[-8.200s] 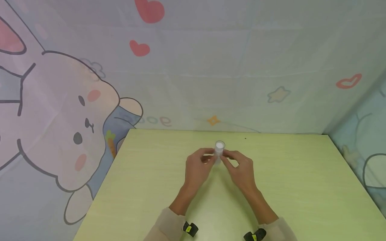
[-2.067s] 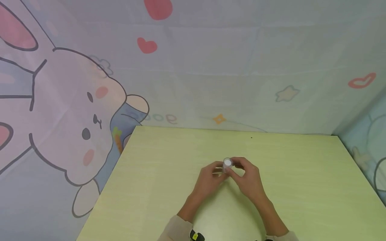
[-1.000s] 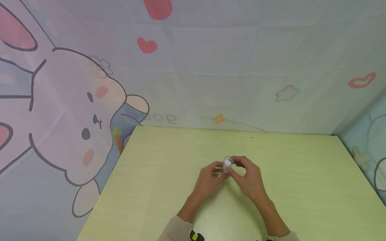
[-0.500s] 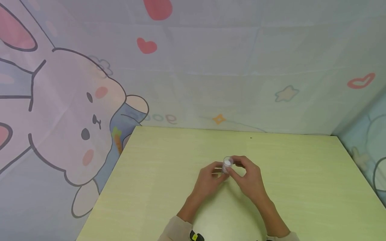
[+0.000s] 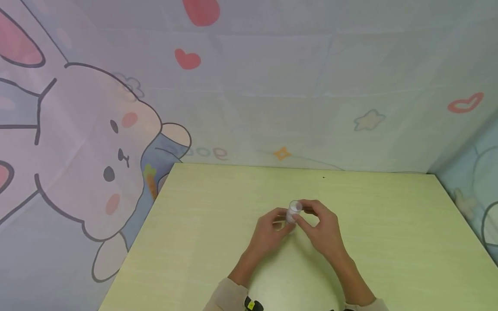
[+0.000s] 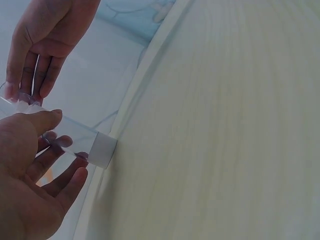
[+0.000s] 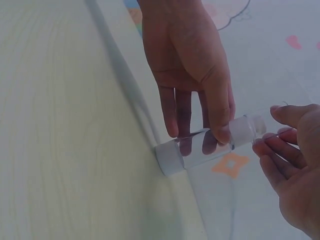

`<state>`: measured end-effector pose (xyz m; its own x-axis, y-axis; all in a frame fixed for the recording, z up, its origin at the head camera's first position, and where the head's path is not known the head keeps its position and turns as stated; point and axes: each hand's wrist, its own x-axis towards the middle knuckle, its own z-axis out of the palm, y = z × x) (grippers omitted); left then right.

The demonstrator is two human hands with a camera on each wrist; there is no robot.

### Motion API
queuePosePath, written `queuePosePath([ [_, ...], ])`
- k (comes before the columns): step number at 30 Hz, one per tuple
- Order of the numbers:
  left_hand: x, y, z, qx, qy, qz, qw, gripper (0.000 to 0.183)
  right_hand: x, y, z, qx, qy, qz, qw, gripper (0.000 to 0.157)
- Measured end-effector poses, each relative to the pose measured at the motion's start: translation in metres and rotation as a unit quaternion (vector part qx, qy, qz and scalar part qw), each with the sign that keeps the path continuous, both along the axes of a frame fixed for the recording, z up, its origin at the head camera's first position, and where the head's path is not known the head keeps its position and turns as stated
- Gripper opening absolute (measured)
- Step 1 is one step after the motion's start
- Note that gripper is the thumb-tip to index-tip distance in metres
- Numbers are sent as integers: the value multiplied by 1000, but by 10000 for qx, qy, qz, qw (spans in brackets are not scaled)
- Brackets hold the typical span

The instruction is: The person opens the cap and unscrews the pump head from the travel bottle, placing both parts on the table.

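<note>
A slim clear bottle [image 7: 202, 159] with a white base [image 7: 170, 158] and a white collar [image 7: 243, 131] stands upright, its base right at the tabletop. My left hand [image 5: 268, 231] grips its see-through body between thumb and fingers, as the left wrist view shows from close by. At the top end, my right hand [image 5: 323, 229] pinches a clear cap [image 7: 272, 120] around the white nozzle tip. In the left wrist view my right hand [image 6: 52, 35] reaches down from above, and the bottle's white base [image 6: 102, 150] lies beyond my left fingertips.
The pale yellow-green table [image 5: 218, 194] extends on all sides of the hands. A printed cloth backdrop [image 5: 272, 86] with a rabbit, hearts and stars hangs behind it and along the sides. A tiny dark speck [image 5: 323, 177] lies near the far edge.
Compared with the oldest frame, both hands and the bottle are nearer to me. Over the last second the right hand and the clear cap have risen slightly, while the left hand has stayed put.
</note>
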<state>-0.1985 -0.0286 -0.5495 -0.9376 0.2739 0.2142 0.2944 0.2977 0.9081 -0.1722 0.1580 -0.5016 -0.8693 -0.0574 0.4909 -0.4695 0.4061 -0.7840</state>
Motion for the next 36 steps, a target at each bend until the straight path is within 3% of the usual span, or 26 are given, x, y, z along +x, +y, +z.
queuePosePath([
  [12,2,-1,2,252,-111,-107,9996,28,1,1,2,111,3,-69,9999,32],
  [36,0,-2,1,205,-172,-92,9996,26,1,3,8,87,226,-186,9995,35],
])
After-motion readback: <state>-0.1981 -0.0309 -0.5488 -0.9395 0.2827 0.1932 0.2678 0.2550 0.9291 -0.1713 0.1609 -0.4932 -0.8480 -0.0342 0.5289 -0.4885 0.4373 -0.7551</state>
